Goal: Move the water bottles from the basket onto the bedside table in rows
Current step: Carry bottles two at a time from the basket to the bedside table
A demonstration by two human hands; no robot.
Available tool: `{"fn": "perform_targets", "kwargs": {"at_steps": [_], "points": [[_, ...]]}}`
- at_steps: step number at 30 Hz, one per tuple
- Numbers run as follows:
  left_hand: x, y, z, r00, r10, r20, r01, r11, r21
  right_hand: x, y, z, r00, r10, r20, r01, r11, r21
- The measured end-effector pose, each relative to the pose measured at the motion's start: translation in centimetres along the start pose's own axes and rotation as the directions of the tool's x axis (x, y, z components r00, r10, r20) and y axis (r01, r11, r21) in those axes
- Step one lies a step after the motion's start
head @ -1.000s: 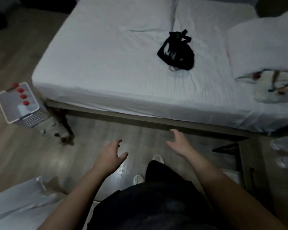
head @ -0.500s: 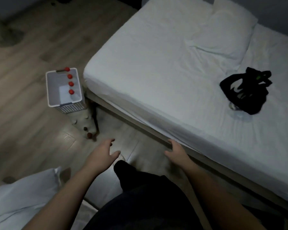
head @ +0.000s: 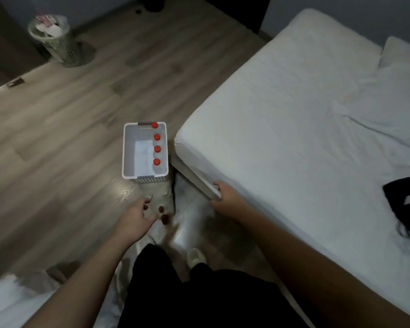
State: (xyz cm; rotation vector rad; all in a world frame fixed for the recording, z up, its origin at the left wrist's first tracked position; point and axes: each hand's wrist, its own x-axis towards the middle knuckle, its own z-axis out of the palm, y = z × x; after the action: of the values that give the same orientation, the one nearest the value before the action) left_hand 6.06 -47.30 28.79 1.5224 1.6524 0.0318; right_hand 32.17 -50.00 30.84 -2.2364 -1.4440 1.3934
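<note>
Four red-capped clear water bottles [head: 157,149] stand in line along the right wall of the white perforated plastic basket [head: 124,150], which sits on the wood floor [head: 57,129] just beside the white bed [head: 294,138] corner. The left hand [head: 134,221] hovers near the basket, fingers released and empty, likely poised to reach in. Right of the basket, the loose-fingered right hand [head: 225,200] seems to steady on the bed frame, though blur hides the contact.

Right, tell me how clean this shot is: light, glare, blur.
Head view: the room is dim and bluish. Head view: glare patches shine on the floor just in front of the basket. Head view: the left hand is smeared by motion blur, the waste bin is soft, and the red caps are bright and easy to count.
</note>
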Motion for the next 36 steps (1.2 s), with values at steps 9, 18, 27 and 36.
{"fn": "perform_targets", "kwargs": {"at_steps": [9,18,27,36], "points": [[18.6,-0.7,-10.4,0.991,0.070,0.118,-0.082,0.992,0.100,12.5,-11.4,1.6,0.990,0.140,-0.034,-0.134,0.982,0.131],[42.4,-3.5,-14.4,0.973,0.060,0.223,-0.102,0.978,0.180,33.6,-17.1,8.8,0.910,0.401,0.106,-0.407,0.815,0.413],[53.8,-2.6,-8.5,0.897,0.343,0.280,-0.385,0.917,0.109,45.0,-14.7,14.1,0.920,0.376,-0.112,-0.324,0.889,0.323],[59.3,-2.3,-6.0,0.751,0.463,0.471,-0.641,0.682,0.352,49.0,-14.4,15.6,0.924,0.302,-0.236,-0.284,0.953,0.109]]}}
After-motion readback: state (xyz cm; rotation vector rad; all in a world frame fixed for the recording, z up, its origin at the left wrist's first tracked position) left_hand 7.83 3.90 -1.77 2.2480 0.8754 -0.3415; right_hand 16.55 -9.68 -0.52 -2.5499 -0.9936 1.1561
